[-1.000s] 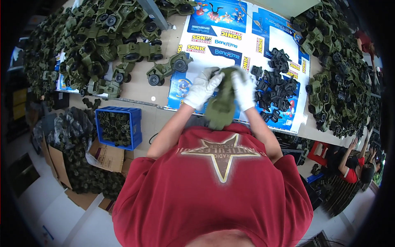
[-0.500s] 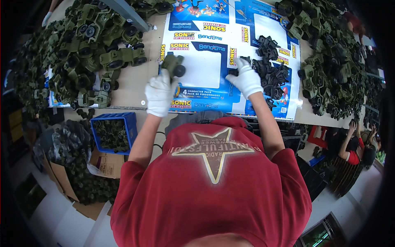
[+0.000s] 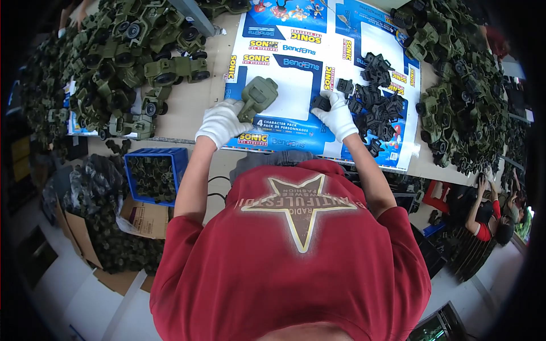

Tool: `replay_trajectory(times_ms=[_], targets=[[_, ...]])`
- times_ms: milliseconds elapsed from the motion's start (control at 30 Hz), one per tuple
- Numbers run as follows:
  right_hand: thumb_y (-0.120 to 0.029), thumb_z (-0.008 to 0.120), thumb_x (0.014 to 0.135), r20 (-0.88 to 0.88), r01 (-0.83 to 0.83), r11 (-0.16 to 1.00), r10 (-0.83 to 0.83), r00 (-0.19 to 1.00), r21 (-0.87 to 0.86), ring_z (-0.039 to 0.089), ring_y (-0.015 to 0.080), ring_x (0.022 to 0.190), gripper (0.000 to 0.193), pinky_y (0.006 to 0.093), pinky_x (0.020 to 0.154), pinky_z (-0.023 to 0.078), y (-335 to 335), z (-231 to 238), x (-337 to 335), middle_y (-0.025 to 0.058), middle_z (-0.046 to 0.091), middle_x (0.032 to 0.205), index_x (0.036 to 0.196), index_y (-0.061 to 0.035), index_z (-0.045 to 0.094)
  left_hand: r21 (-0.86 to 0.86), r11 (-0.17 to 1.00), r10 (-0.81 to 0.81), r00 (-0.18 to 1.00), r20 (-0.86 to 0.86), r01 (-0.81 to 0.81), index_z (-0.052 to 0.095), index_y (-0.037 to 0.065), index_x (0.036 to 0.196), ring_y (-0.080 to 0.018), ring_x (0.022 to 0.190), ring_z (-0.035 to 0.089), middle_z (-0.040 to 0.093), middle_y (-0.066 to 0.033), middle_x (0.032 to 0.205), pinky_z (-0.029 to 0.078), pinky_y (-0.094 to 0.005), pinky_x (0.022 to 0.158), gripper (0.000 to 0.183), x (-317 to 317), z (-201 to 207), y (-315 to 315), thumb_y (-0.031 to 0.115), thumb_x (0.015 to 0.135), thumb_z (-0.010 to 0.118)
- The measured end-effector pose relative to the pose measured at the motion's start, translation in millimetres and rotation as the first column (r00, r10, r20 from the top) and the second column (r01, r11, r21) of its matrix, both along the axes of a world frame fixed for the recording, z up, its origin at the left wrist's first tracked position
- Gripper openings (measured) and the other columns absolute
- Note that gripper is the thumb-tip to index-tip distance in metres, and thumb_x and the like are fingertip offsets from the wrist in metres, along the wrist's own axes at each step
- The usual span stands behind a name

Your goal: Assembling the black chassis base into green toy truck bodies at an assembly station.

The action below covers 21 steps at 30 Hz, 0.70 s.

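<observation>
My left hand (image 3: pixel 222 120), in a white glove, is closed on an olive-green toy vehicle body (image 3: pixel 260 94), held above the printed sheet. Its broad face is turned up, and most of its narrow end lies by my fingers. At the left edge of the black pile, my right hand (image 3: pixel 336 116), also gloved, has thumb and fingers closed about a small black plastic part (image 3: pixel 322 103). Several more black plastic parts (image 3: pixel 380 116) lie heaped just right of that hand, on the same blue-and-white printed sheet (image 3: pixel 287 108).
Green toy vehicles (image 3: pixel 122 68) are piled at the left, with another heap (image 3: pixel 446 102) at the right. A metal bar (image 3: pixel 193 16) slants over the far left of the table. Below left stand a blue crate (image 3: pixel 156 175) and an open carton (image 3: pixel 149 220). Other people (image 3: pixel 488 219) work at far right.
My left hand has turned the green toy vehicle, so its wheels no longer show. My right hand, earlier spread at the black parts, has closed on one at the pile's left edge.
</observation>
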State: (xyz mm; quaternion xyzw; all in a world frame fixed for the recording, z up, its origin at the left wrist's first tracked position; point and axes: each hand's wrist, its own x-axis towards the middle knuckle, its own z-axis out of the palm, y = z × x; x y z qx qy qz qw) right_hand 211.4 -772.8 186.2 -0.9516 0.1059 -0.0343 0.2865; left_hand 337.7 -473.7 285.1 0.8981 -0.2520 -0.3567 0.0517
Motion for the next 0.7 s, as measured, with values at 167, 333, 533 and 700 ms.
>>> replay_trajectory(times_ms=[167, 333, 533, 700], targets=[[-0.028, 0.079, 0.075, -0.290, -0.051, 0.993, 0.017, 0.957, -0.107, 0.061, 0.0345, 0.109, 0.060, 0.0421, 0.093, 0.050, 10, 26, -2, 0.0166, 0.058, 0.126, 0.127, -0.0091, 0.056, 0.130, 0.942, -0.332, 0.790, 0.516, 0.310, 0.062, 0.019, 0.127, -0.0327, 0.142, 0.030, 0.036, -0.0071, 0.152, 0.017, -0.0568, 0.115, 0.051, -19, 16, -8, 0.011, 0.077, 0.065], [-0.034, 0.075, 0.077, -0.316, -0.170, 0.941, 0.073, 0.946, -0.291, 0.060, 0.0336, 0.111, 0.063, 0.0410, 0.094, 0.049, 10, 16, 3, 0.0162, 0.059, 0.127, 0.132, -0.0111, 0.055, -0.576, 0.800, 0.533, 0.635, 0.558, -0.165, 0.045, 0.004, 0.139, -0.0379, 0.131, 0.042, 0.047, -0.0189, 0.138, 0.031, -0.0502, 0.110, 0.072, -31, -19, 1, 0.026, 0.077, 0.076], [-0.037, 0.075, 0.081, -0.274, -0.075, 0.997, 0.071, 0.959, -0.002, 0.061, 0.0328, 0.110, 0.063, 0.0362, 0.096, 0.047, 12, 35, 28, 0.0160, 0.062, 0.122, 0.134, -0.0100, 0.055, -0.570, 0.126, 0.975, 0.208, -0.081, -0.812, 0.028, -0.008, 0.145, -0.0332, 0.113, 0.055, 0.049, -0.0282, 0.128, 0.047, -0.0386, 0.097, 0.114, -32, -52, -34, 0.036, 0.061, 0.091], [-0.021, 0.058, 0.099, -0.176, 0.210, 0.537, -0.114, 0.978, 0.817, 0.061, 0.0119, 0.095, 0.046, 0.0271, 0.079, 0.052, 5, 27, 40, 0.0055, 0.064, 0.111, 0.140, -0.0015, 0.049, -0.598, 0.040, 0.753, 0.418, -0.508, -0.800, 0.032, 0.000, 0.145, -0.0245, 0.110, 0.058, 0.053, -0.0204, 0.127, 0.052, -0.0331, 0.088, 0.092, -29, -12, -27, 0.016, 0.071, 0.084]])
